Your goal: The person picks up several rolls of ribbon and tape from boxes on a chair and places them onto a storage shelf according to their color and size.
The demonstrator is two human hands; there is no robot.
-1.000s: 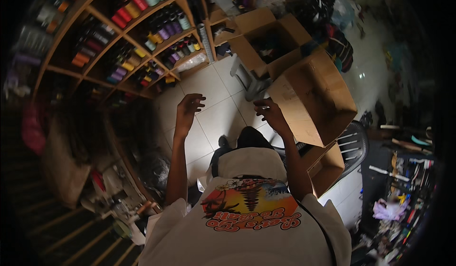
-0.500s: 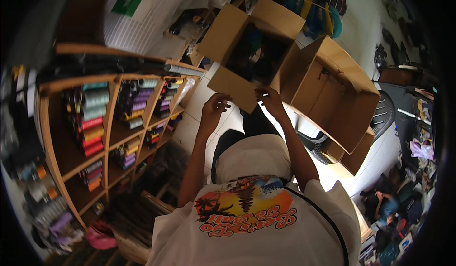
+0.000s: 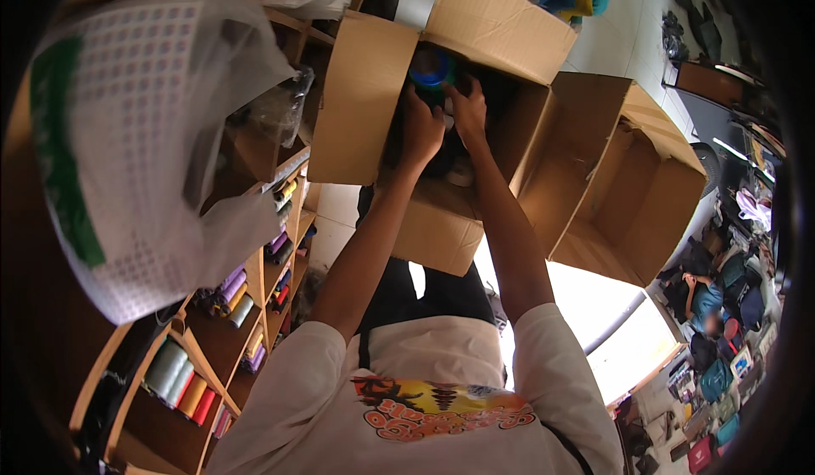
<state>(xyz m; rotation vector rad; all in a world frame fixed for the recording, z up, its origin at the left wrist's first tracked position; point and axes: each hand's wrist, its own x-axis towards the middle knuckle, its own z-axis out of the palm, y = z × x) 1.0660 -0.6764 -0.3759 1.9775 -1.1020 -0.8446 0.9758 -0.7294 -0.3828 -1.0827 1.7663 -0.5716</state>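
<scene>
Both of my hands reach down into an open cardboard box (image 3: 361,93) with its flaps folded out. My left hand (image 3: 422,129) is closed, fingers curled, just below a round blue thing (image 3: 429,67) that looks like a ring or lid. Beside it my right hand (image 3: 469,117) is bent with fingertips drawn together, a little way from the left. Small pale bits show between the hands, but what the fingers hold is too dark to make out. The rest of the box's contents lies in shadow.
A second open cardboard box (image 3: 603,178) stands to the right. At left, a white plastic bag (image 3: 136,135) hangs over a wooden shelf (image 3: 225,373) of coloured thread spools. Another person (image 3: 705,301) sits among scattered goods at far right.
My view has moved forward over the box. Both hands have gone from above its near flap down inside it, closer together. The white bag now looms larger at left.
</scene>
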